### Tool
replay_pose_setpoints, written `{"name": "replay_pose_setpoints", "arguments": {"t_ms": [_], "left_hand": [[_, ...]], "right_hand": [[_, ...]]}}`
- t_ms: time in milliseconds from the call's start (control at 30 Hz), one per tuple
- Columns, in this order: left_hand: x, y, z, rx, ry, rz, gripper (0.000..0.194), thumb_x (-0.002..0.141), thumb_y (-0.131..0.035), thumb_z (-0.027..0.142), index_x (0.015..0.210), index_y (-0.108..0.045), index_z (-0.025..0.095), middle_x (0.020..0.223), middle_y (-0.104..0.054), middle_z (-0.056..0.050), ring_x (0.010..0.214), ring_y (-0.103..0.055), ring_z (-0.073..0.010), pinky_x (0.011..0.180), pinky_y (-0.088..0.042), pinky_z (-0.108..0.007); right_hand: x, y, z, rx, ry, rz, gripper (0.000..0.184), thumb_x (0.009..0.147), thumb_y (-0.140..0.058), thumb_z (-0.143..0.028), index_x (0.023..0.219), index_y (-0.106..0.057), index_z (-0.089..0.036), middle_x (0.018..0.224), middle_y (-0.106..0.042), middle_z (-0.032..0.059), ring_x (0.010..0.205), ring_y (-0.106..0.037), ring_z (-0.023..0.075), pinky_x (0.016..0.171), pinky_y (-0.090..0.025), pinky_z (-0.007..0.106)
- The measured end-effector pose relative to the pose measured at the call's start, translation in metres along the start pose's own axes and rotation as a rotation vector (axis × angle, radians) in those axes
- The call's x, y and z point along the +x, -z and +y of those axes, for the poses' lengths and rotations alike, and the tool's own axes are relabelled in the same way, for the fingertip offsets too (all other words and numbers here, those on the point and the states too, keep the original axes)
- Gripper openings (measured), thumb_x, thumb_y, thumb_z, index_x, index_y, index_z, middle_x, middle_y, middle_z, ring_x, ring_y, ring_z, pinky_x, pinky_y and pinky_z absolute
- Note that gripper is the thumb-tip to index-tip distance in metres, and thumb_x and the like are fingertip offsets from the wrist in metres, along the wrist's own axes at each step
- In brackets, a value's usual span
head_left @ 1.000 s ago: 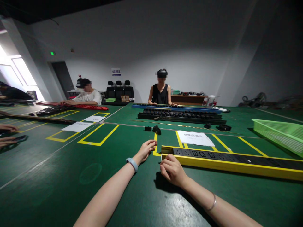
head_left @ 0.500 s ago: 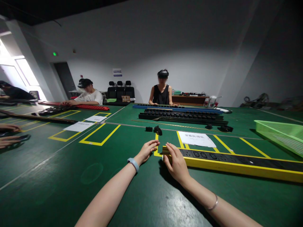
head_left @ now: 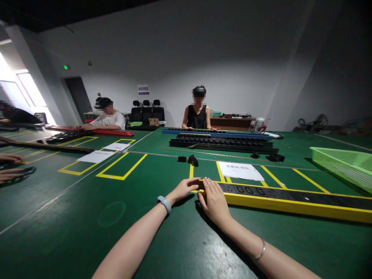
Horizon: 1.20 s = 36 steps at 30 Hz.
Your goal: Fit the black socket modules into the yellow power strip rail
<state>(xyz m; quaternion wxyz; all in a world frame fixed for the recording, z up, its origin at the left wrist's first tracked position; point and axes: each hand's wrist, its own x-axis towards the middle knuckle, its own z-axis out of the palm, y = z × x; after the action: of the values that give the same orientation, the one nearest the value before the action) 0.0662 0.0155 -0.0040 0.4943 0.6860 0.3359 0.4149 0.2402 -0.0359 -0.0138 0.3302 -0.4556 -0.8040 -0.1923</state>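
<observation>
A long power strip with a yellow housing and a black socket face lies on the green table, running off to the right. My right hand is wrapped over its left end, fingers across the top and thumb at the front side. At that same end, my left hand reaches in with fingers stretched and thumb apart. Its fingertips are at or against the strip's end; firm contact is hard to make out. Just beyond lie a small black block and a black part.
A paper sign lies behind the strip among yellow tape lines. At right stands a green basket. Black rails and a blue rail lie across the table before a person. Another person's hands show at left.
My left hand has moved right and slightly down, up to the strip's end. My right hand's fingers have shifted a little on the strip, which looks still.
</observation>
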Motion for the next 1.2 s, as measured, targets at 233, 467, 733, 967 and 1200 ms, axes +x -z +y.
{"name": "replay_pose_setpoints", "arguments": {"t_ms": [233,467,733,967,1200], "left_hand": [[0.001,0.001,-0.001,0.002,0.011,0.018,0.043,0.080,-0.063,0.023,0.122,-0.062,0.016,0.127,-0.062,-0.012,0.120,-0.056,-0.0253,0.107,-0.039,-0.043],[0.002,0.000,-0.004,0.009,0.055,0.065,0.041,0.078,-0.065,0.023,0.118,-0.065,0.015,0.126,-0.063,-0.013,0.118,-0.057,-0.0256,0.106,-0.040,-0.043],[0.008,0.003,-0.012,0.028,0.056,0.131,0.031,0.084,-0.058,0.027,0.111,-0.068,0.015,0.118,-0.067,-0.013,0.110,-0.061,-0.0226,0.101,-0.044,-0.038],[0.047,0.023,-0.026,0.469,0.156,0.305,0.032,0.085,-0.051,0.017,0.114,-0.063,0.013,0.103,-0.067,-0.012,0.087,-0.065,-0.0174,0.083,-0.052,-0.032],[0.117,0.026,-0.031,0.676,0.072,0.379,0.057,0.079,-0.054,0.011,0.134,-0.051,0.024,0.134,-0.038,-0.014,0.107,-0.055,-0.0262,0.098,-0.041,-0.041]], "right_hand": [[0.005,0.009,0.001,0.018,0.029,-0.014,0.034,0.093,-0.046,-0.032,0.117,-0.060,-0.014,0.130,-0.056,0.0154,0.123,-0.049,0.0284,0.106,-0.036,0.047],[0.013,0.017,0.031,0.031,0.018,0.029,0.034,0.095,-0.048,-0.031,0.070,-0.068,-0.018,0.103,-0.068,0.0090,0.105,-0.055,0.0251,0.095,-0.041,0.043],[0.016,0.024,0.026,0.131,0.107,0.147,0.018,0.093,-0.050,-0.020,0.085,-0.066,-0.016,0.109,-0.064,0.0110,0.104,-0.052,0.0246,0.092,-0.040,0.042],[0.001,0.019,-0.028,0.375,0.502,-0.168,0.015,0.087,-0.049,-0.022,0.075,-0.058,-0.018,0.072,-0.056,0.0023,0.063,-0.047,0.0135,0.058,-0.035,0.027],[0.001,0.016,-0.029,0.445,0.431,-0.409,0.017,0.090,-0.047,-0.026,0.080,-0.058,-0.019,0.078,-0.056,0.0006,0.062,-0.047,0.0108,0.057,-0.033,0.024]]}}
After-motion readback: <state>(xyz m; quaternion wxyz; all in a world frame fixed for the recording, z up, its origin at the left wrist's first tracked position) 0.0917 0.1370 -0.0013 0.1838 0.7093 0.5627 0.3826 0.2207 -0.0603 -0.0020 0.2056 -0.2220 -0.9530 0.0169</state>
